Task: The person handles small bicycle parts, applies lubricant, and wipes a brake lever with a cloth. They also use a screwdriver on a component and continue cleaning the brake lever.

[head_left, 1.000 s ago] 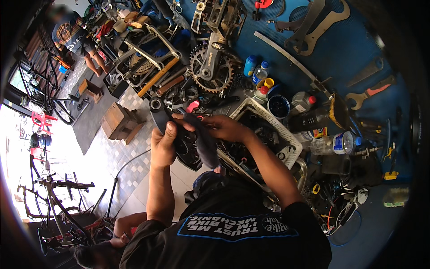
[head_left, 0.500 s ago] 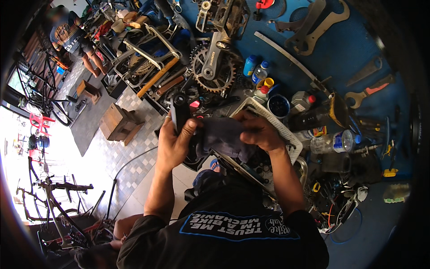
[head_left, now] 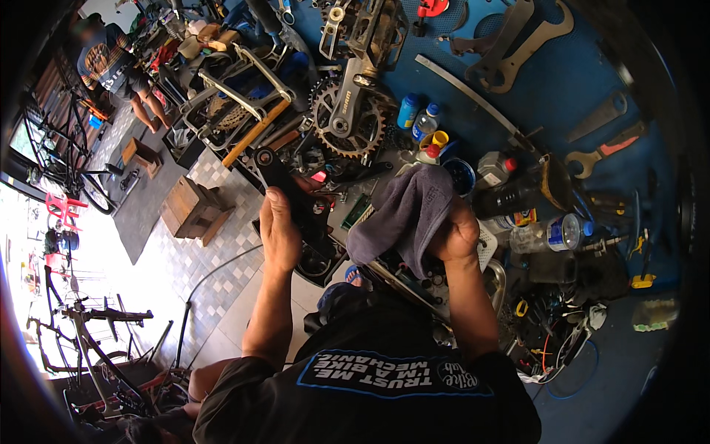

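Note:
My left hand (head_left: 281,235) is closed round a black crank arm (head_left: 275,176), whose round holed end sticks up past my fingers. A crumpled grey cloth (head_left: 399,214) hangs from my right hand (head_left: 458,231), fingers mostly behind the fabric. Cloth and crank arm are apart, held above the cluttered bench. Just beyond them lies a toothed chainring (head_left: 342,137) with a grey crank arm (head_left: 347,103) fixed to it. Part of a white plastic basket (head_left: 484,248) shows beside my right hand; the cloth and hand hide much of it.
Bottles (head_left: 427,122) and a dark round tub (head_left: 460,176) stand beyond my right hand. Large wrenches (head_left: 532,52) lie on the blue surface. On the tiled floor at left is a wooden block (head_left: 194,209). Another person (head_left: 122,66) stands at the far left.
My hands have moved apart. The cloth, earlier bunched between both hands against the crank arm, now hangs from my right hand alone, and more of the crank arm shows.

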### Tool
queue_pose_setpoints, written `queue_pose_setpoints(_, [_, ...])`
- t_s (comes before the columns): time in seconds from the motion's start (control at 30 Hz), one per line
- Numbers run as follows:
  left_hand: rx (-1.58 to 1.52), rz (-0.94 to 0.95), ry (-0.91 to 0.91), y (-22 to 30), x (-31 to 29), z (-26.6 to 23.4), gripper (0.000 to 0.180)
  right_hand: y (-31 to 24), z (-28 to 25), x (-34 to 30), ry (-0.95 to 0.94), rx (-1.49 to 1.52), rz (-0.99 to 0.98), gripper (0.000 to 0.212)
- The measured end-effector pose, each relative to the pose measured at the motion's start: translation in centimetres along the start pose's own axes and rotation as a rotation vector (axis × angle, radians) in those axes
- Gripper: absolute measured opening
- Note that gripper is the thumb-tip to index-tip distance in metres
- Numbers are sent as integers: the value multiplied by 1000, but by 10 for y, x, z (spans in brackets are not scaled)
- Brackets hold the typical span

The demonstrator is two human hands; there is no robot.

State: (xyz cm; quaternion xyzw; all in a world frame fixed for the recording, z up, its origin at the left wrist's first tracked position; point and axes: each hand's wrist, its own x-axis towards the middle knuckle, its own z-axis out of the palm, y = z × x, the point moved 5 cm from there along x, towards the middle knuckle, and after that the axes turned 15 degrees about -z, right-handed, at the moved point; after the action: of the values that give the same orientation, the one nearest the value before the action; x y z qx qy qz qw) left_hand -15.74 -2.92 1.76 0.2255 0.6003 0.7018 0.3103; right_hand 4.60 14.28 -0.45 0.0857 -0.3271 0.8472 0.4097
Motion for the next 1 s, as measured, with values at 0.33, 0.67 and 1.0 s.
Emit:
queue_pose_setpoints(0.33, [-213, -158, -3, -28, 8, -14, 70, 33, 7, 10, -136, -853, 8, 59])
queue_pose_setpoints(0.67, [-183, -134, 47, -22, -12, -39, 61, 70, 39, 32, -595, -1865, -448, 41])
queue_pose_setpoints(1.0, [204, -395, -381, -58, -85, 134, 40, -147, -38, -196, 132, -2167, -10, 32])
